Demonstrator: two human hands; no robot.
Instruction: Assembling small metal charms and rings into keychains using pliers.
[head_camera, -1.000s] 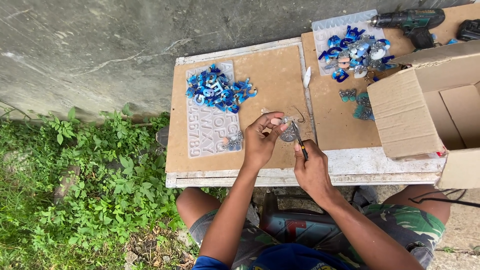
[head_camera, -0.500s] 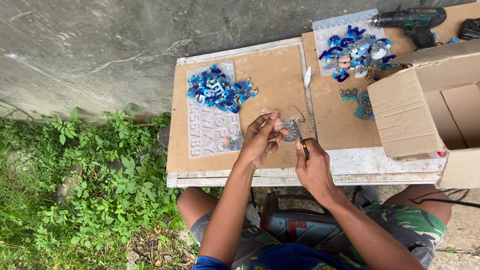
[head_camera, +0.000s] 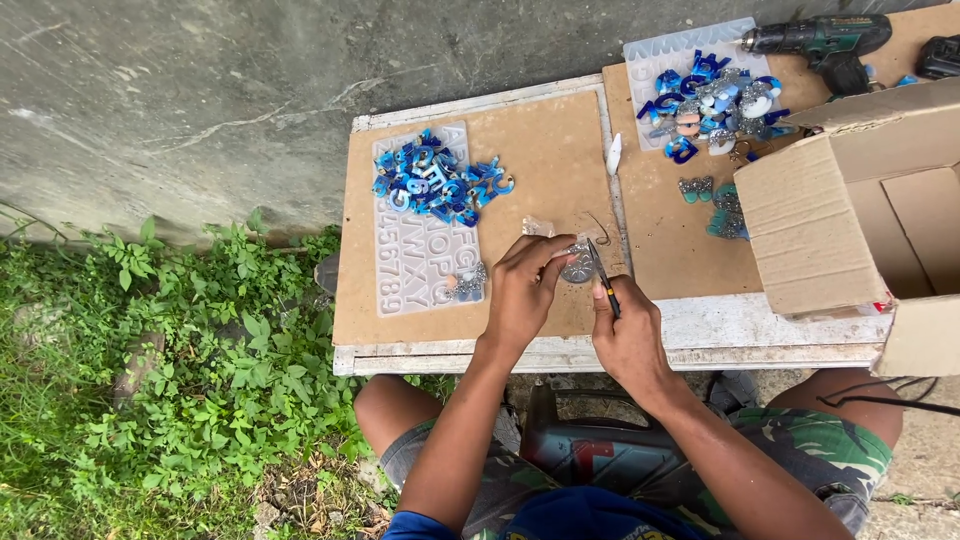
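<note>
My left hand (head_camera: 525, 290) pinches a small clear glittery resin piece (head_camera: 577, 266) over the brown board (head_camera: 545, 165). My right hand (head_camera: 628, 335) grips a thin dark-handled cutting tool (head_camera: 603, 280), and its tip rests against the piece's right edge. Both hands sit close together near the board's front edge. Left of them lies a clear silicone letter mould (head_camera: 420, 255) with a heap of blue resin letters (head_camera: 432, 180) at its far end.
A second mould with blue and glittery pieces (head_camera: 712, 95) lies on the right board. A cordless drill (head_camera: 820, 42) lies behind it. An open cardboard box (head_camera: 860, 215) stands at the right. Green weeds (head_camera: 160, 380) grow on the left, against a concrete wall.
My left hand's fingers opened a little, then closed again on the small piece. The tool in my right hand has shifted slightly against it. The hands stay in the same place.
</note>
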